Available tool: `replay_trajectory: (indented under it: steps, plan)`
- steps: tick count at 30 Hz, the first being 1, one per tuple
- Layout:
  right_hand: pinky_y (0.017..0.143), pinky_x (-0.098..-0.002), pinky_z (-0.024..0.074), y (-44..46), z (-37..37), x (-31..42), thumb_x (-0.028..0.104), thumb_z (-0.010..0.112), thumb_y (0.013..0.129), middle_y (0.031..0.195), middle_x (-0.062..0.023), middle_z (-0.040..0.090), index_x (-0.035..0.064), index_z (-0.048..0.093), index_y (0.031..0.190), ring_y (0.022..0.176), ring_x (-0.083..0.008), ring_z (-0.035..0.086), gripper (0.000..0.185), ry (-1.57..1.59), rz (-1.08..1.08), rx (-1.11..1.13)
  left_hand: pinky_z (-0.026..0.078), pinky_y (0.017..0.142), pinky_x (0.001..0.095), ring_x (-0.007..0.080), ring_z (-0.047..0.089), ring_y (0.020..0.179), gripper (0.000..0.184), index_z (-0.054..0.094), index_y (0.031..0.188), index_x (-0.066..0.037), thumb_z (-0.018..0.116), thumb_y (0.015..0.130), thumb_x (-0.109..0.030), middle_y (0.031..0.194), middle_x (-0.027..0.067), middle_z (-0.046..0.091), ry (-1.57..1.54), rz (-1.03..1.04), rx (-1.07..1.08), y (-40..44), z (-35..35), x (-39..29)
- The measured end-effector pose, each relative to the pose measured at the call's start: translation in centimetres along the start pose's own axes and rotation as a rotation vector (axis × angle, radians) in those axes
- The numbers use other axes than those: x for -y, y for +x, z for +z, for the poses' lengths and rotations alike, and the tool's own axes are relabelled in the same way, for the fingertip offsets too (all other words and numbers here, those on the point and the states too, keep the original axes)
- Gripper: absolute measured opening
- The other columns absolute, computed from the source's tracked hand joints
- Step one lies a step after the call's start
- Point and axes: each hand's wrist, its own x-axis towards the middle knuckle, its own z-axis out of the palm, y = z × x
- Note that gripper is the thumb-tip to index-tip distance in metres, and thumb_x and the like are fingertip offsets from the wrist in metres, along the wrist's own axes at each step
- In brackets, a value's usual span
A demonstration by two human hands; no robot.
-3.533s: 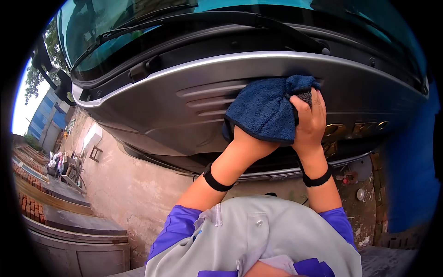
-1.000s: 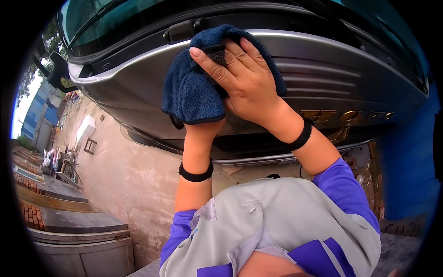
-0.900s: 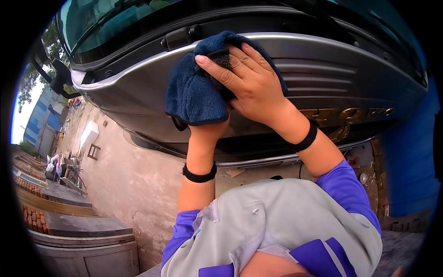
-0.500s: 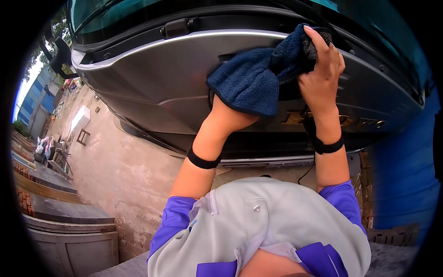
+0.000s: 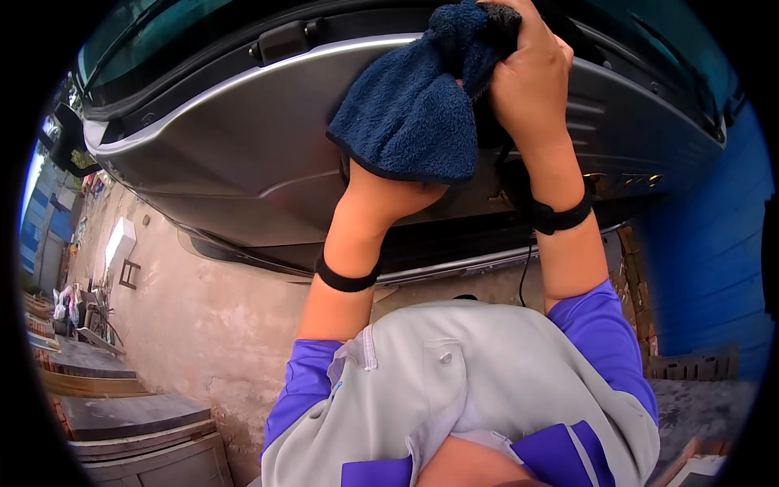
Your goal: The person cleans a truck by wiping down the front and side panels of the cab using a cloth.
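Note:
A navy-blue towel (image 5: 406, 114) with a dark edging hangs in front of the vehicle's grey front panel (image 5: 243, 122). My right hand (image 5: 535, 77) is closed around its bunched upper end, where a dark grey fuzzy part (image 5: 501, 23) shows beside the fingers. The towel's wide lower part drapes over my left hand (image 5: 393, 195). Only the wrist side of that hand shows below the edging, so its fingers are mostly hidden. Between the two hands the cloth is gathered into folds.
Above the panel is a dark windshield (image 5: 130, 57). A side mirror (image 5: 73, 138) juts out at left. Concrete ground (image 5: 203, 300) holds a small stool (image 5: 129, 273) and stacked boards (image 5: 134, 414). At right stands a blue wall (image 5: 706, 276). A thin cord (image 5: 526, 272) dangles near my right forearm.
Both hands and the towel sit higher and further left in view. The vehicle has shifted the same way, so the view itself has moved. My right hand's fingers look more tightly curled.

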Motion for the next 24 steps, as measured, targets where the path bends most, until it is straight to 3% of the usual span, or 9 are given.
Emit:
replay_trajectory:
  steps: [2,5,6,9,12,15,17,20,24]
  plan:
    - [0.094,-0.0442,0.0438,1.6,-1.8,4.7,0.014,0.072,0.075,0.098,-0.0153,0.073,0.0086,0.064,0.106,0.101,-0.0340,0.068,0.033,0.012,0.083,-0.034,0.041,0.109,0.0524,0.0391,0.058,0.124,0.063,0.067,0.130,-0.015,0.077,0.068,-0.017,0.129,0.0128,0.065,0.016,0.017,0.053,-0.1,-0.7,0.3]
    - [0.099,-0.0381,0.0448,-1.3,-2.2,1.5,0.004,0.082,0.068,0.112,-0.0041,0.071,0.0156,0.065,0.119,0.110,-0.0297,0.064,0.055,-0.142,-0.186,-0.026,0.038,0.112,0.0502,0.0390,0.058,0.125,0.061,0.066,0.132,-0.006,0.073,0.071,-0.011,0.132,0.0158,0.064,-0.060,0.052,0.177,-1.6,-1.6,0.9]
    - [0.110,-0.0424,0.0300,-2.0,-2.0,0.9,-0.004,0.069,0.070,0.111,0.0004,0.069,0.0191,0.063,0.119,0.113,-0.0249,0.063,0.054,-0.047,-0.129,-0.036,0.039,0.112,0.0507,0.0388,0.058,0.125,0.061,0.066,0.131,-0.009,0.074,0.071,-0.014,0.132,0.0149,0.065,-0.099,0.044,0.174,-1.8,-1.7,0.8]
    - [0.103,-0.0402,0.0321,-0.9,-1.6,0.9,0.001,0.072,0.073,0.105,0.0006,0.070,0.0193,0.064,0.116,0.106,-0.0239,0.064,0.047,0.022,-0.041,-0.043,0.039,0.112,0.0517,0.0387,0.059,0.124,0.058,0.067,0.129,-0.014,0.077,0.072,-0.020,0.129,0.0135,0.066,-0.191,-0.015,0.121,-1.7,-0.6,-0.1]
    - [0.086,-0.0303,0.0550,0.5,-0.6,1.3,-0.007,0.073,0.074,0.099,-0.0066,0.074,0.0069,0.064,0.117,0.093,-0.0174,0.072,0.046,0.030,0.001,-0.048,0.039,0.111,0.0516,0.0393,0.058,0.125,0.058,0.067,0.129,-0.014,0.077,0.073,-0.020,0.130,0.0139,0.065,-0.287,-0.014,0.040,-0.4,-0.5,-0.1]
    - [0.095,-0.0356,0.0434,0.2,-1.3,0.9,-0.003,0.070,0.076,0.101,-0.0046,0.071,0.0130,0.062,0.118,0.098,-0.0207,0.067,0.046,0.082,0.007,0.029,0.039,0.111,0.0519,0.0398,0.057,0.126,0.057,0.066,0.128,-0.012,0.078,0.073,-0.021,0.132,0.0143,0.064,-0.240,0.003,0.092,-0.5,-0.3,0.2]
    - [0.110,-0.0418,0.0289,-0.8,-2.9,1.2,-0.005,0.066,0.073,0.112,-0.0018,0.067,0.0188,0.060,0.119,0.113,-0.0254,0.061,0.052,0.022,-0.036,0.091,0.039,0.111,0.0519,0.0397,0.057,0.126,0.057,0.066,0.127,-0.011,0.078,0.073,-0.021,0.132,0.0145,0.063,-0.215,0.032,0.176,-1.1,-0.1,0.3]
    - [0.112,-0.0409,0.0276,-1.9,-4.4,-0.2,-0.007,0.064,0.072,0.118,-0.0014,0.067,0.0180,0.060,0.121,0.120,-0.0251,0.059,0.055,-0.031,-0.007,0.087,0.038,0.111,0.0526,0.0393,0.056,0.127,0.058,0.066,0.127,-0.010,0.078,0.071,-0.019,0.131,0.0147,0.063,-0.174,0.040,0.207,-1.3,0.2,-0.8]
    - [0.105,-0.0391,0.0289,-0.4,-3.0,0.3,-0.002,0.067,0.070,0.112,-0.0016,0.068,0.0167,0.062,0.118,0.113,-0.0255,0.061,0.051,0.033,0.073,0.053,0.039,0.110,0.0531,0.0393,0.058,0.124,0.058,0.065,0.128,-0.010,0.077,0.072,-0.017,0.128,0.0153,0.064,-0.119,0.011,0.093,-1.0,1.0,-1.3]
